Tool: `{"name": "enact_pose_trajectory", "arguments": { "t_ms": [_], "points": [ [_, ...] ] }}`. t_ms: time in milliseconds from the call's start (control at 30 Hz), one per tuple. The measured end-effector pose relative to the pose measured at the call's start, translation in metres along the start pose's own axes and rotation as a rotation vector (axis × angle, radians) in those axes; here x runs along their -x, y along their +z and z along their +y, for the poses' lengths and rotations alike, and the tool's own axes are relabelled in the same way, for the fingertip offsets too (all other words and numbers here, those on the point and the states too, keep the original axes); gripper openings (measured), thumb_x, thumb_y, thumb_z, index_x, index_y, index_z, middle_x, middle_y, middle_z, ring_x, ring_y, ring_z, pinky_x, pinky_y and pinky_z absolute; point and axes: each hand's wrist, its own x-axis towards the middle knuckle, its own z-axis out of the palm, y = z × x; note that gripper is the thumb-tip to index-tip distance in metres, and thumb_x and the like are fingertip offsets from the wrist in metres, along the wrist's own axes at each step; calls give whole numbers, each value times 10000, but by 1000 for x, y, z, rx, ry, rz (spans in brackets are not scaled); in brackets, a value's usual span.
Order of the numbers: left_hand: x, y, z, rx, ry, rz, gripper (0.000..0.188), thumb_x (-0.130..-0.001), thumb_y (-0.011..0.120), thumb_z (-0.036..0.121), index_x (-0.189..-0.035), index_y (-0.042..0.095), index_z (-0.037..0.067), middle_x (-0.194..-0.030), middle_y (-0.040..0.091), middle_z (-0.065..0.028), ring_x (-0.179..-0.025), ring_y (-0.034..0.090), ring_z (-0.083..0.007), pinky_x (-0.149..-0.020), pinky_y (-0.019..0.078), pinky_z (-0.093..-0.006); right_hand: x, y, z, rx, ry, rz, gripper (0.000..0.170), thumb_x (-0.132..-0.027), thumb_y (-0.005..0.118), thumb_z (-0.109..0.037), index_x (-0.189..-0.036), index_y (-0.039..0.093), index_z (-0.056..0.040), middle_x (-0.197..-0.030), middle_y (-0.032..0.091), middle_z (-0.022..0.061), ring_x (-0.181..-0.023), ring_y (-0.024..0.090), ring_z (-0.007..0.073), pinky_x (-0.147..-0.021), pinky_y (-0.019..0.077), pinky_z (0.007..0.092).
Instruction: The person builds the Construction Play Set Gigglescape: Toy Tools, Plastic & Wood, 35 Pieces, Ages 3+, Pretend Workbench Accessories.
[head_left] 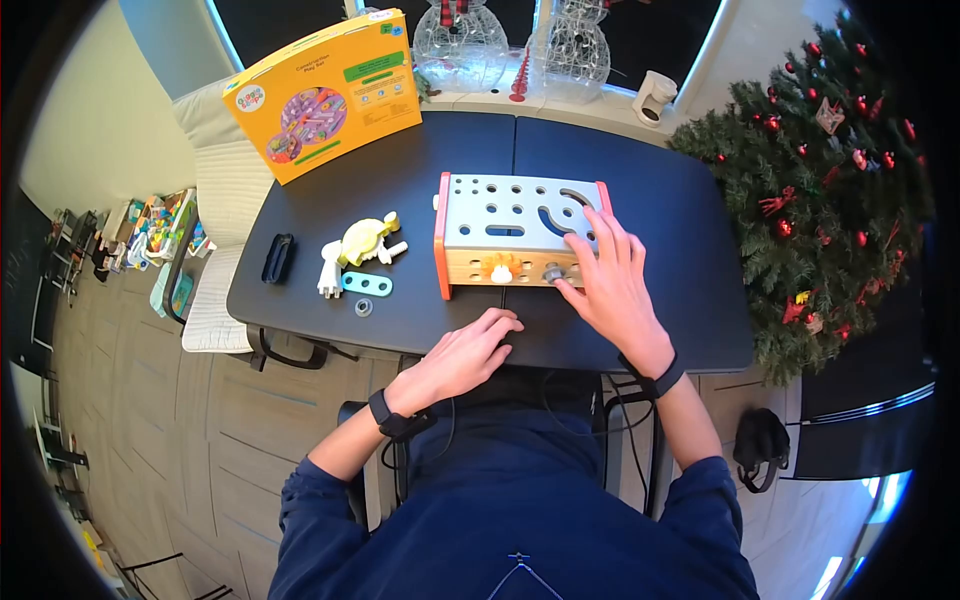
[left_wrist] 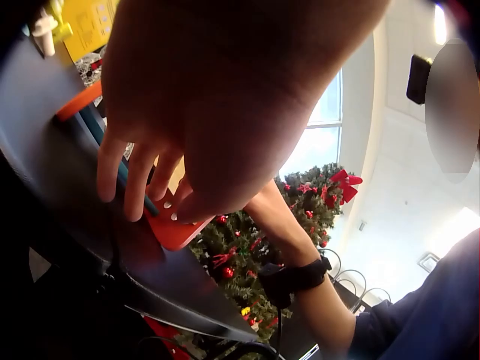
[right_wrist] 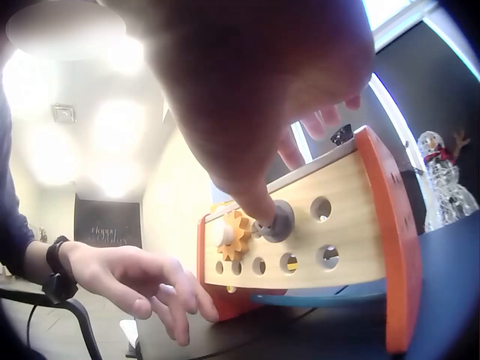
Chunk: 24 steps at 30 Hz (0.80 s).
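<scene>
Black tabletop (head_left: 690, 290) is flanked by a tree (head_left: 825, 190) right of the toy workbench (head_left: 530, 221), touched by the right hand (head_left: 618, 285), fingers parted; left hand's (head_left: 455, 358) fingers, before it, are loosely spread.

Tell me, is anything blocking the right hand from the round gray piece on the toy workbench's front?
Nothing visible is: the right hand touches the round gray piece with its thumb. The orange gear sits beside that piece, not between.

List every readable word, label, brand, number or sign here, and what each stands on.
"Construction Play Set" on the yellow box.
"Happy" on the dark background panel; the line below is too blurred to read.
The box's round logo, green labels and small print are too small or blurred to read.
</scene>
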Motion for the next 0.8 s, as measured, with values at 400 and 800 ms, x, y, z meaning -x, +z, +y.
{"name": "enact_pose_trajectory", "arguments": {
  "t_ms": [400,800],
  "points": [
    [1,4,-14,-20,24,-5,266,-1052,620,129,-1310,613,65,-1461,564,-133,-1242,642,-389,-1030,546,-483,-24,8,17,-166,-7,-169,563,-848,875,-356,-1179,644,36,-1631,416,229,-1536,389,377,-1266,242,633],
    [-11,-26,-61,630,-300,132,394,-1098,608,151,-1465,570,14,-1449,652,-130,-1369,614,-247,-1166,475,-393,-9,-13,16,-1104,510,-177,448,-930,831,-329,-1127,696,50,-1644,442,217,-1462,511,296,-1176,432,429]
  ]
}}
